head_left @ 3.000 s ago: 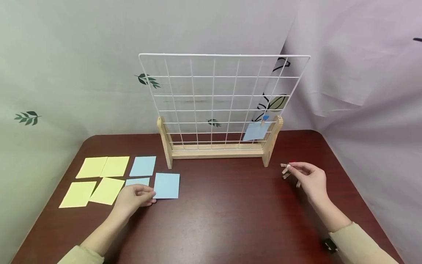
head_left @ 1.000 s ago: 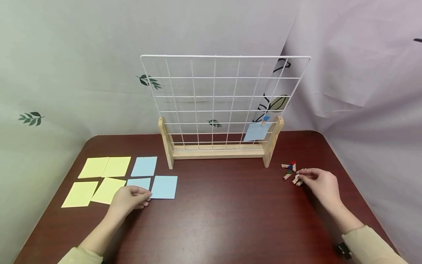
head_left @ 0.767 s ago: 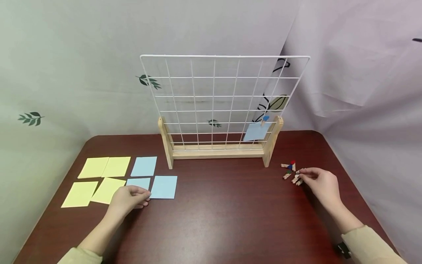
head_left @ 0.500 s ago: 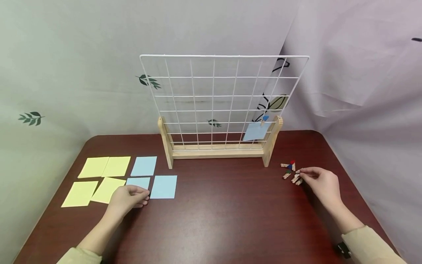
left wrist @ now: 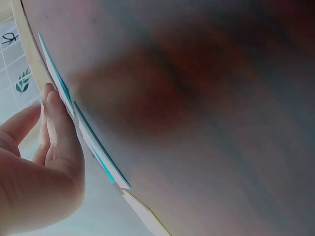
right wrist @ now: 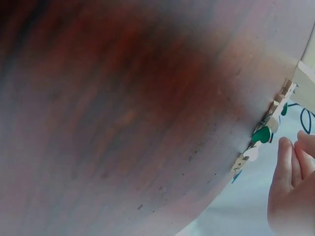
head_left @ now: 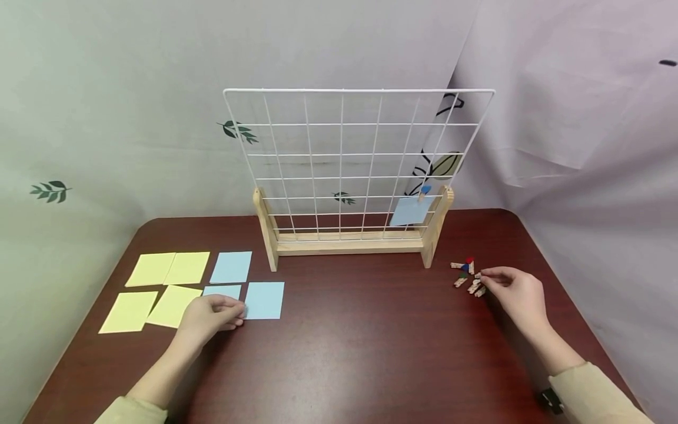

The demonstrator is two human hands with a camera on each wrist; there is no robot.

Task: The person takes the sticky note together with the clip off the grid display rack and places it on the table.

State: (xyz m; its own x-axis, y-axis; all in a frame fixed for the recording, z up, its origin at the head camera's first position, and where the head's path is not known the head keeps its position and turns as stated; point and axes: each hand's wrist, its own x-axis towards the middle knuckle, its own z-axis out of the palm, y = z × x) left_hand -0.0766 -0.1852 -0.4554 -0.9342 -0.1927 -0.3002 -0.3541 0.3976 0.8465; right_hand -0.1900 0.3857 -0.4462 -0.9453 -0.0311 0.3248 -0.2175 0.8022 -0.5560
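My left hand (head_left: 209,318) is low over the table, its fingertips right at the left edge of a light blue paper note (head_left: 266,300). In the left wrist view the thumb stands apart from the nearly straight fingers (left wrist: 61,123), with nothing showing between them. My right hand (head_left: 519,294) hovers at the right side of a small pile of wooden clothespins (head_left: 461,282) topped with coloured hearts. The right wrist view shows its extended fingers (right wrist: 281,167) beside the pins, near a green heart clothespin (right wrist: 261,135), and no pin shows between fingers and thumb.
A white wire grid (head_left: 341,154) stands in a wooden base (head_left: 349,247) at the back. On its lower right hangs a blue note (head_left: 409,212) under a blue-heart clothespin (head_left: 425,190). Several yellow notes (head_left: 127,312) and another blue note (head_left: 231,268) lie at the left.
Since three seconds ago my right hand has shifted right off the clothespins, uncovering them. My left hand and the nearest blue note moved slightly left; lately the hand edged back right to the note.
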